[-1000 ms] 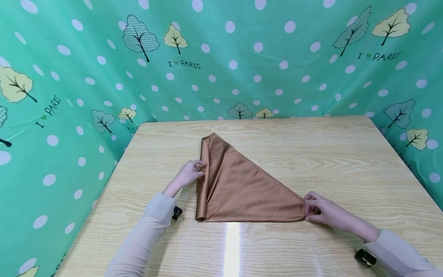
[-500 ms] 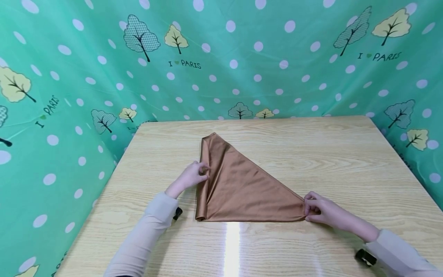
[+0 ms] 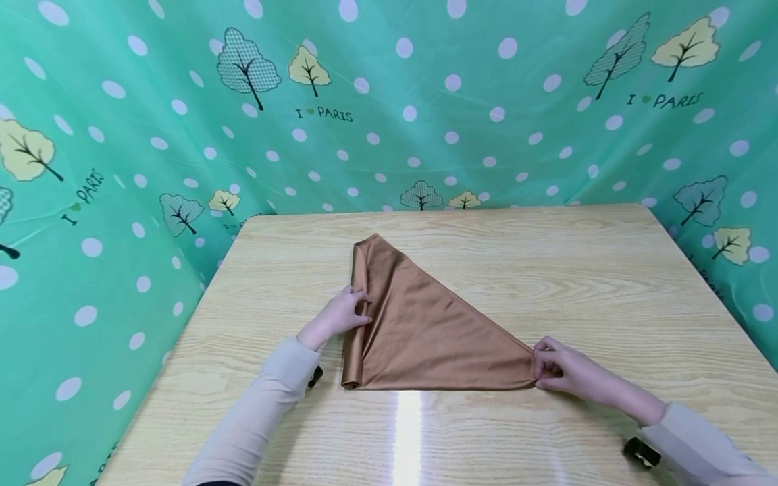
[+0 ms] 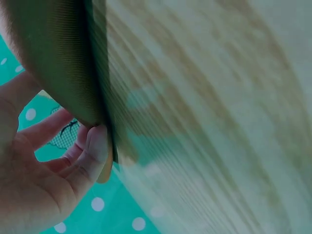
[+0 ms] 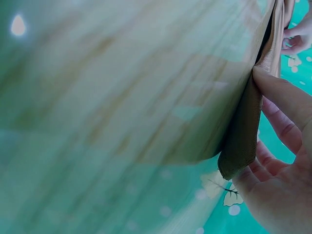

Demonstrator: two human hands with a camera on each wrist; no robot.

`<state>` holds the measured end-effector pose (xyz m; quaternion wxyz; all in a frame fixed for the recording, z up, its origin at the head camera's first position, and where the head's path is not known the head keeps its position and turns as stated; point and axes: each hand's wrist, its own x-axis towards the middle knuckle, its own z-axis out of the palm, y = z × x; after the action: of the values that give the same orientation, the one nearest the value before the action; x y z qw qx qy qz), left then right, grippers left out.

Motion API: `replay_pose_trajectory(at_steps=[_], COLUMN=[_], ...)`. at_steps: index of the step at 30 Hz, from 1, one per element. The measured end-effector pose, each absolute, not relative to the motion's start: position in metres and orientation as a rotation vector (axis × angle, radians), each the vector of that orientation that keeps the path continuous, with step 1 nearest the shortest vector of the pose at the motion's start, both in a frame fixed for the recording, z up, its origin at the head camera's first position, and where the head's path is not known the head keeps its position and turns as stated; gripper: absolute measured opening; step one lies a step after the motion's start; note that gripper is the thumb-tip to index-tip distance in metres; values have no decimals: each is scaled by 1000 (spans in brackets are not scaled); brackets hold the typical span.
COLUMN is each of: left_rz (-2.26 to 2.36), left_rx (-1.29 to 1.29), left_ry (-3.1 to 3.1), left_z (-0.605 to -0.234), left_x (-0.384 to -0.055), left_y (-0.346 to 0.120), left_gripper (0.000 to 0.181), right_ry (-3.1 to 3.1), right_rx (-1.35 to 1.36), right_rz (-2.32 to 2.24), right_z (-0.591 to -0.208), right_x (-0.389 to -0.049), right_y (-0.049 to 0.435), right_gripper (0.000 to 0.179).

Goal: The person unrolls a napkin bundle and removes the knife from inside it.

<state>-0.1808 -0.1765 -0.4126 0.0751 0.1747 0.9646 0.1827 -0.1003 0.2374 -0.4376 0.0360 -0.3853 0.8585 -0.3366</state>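
A satiny brown cloth point(image 3: 437, 324) lies on the wooden table, its left side rolled into a tube point(image 3: 355, 344) and the rest spread flat, narrowing to the right. My left hand point(image 3: 337, 312) rests across the middle of the roll, fingers loosely bent and thumb apart from the index finger. In the left wrist view, the fingers point(image 4: 92, 156) of this hand lie at the dark cloth edge point(image 4: 78, 83). My right hand point(image 3: 565, 370) pinches the cloth's right-hand end. The right wrist view shows the thumb point(image 5: 280, 90) pressing on the folded cloth end point(image 5: 243, 131).
The pale wooden table point(image 3: 547, 263) extends around the cloth, with a bright light reflection point(image 3: 408, 432) at its front. Green dotted fabric point(image 3: 377, 88) with printed trees hangs behind and at the sides. Dark wrist devices point(image 3: 641, 453) sit under both sleeves.
My left hand has shifted right and toward me, from the roll's left edge to over the roll. The right hand keeps its place, and the cloth looks almost unchanged.
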Motion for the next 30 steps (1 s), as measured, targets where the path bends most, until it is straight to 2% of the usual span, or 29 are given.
replay_pose_trajectory(at_steps=[20, 30], left_rz=[591, 858], left_rx=[543, 555], left_ry=[2875, 2858], left_z=[-414, -419], left_x=[-187, -187], left_y=[-181, -196], left_gripper=[36, 30], right_ry=[2642, 2632], right_rx=[-1154, -1157], right_rz=[-1017, -1025], right_z=[-437, -437], right_x=[-100, -100], right_y=[238, 238], right_gripper=[21, 18])
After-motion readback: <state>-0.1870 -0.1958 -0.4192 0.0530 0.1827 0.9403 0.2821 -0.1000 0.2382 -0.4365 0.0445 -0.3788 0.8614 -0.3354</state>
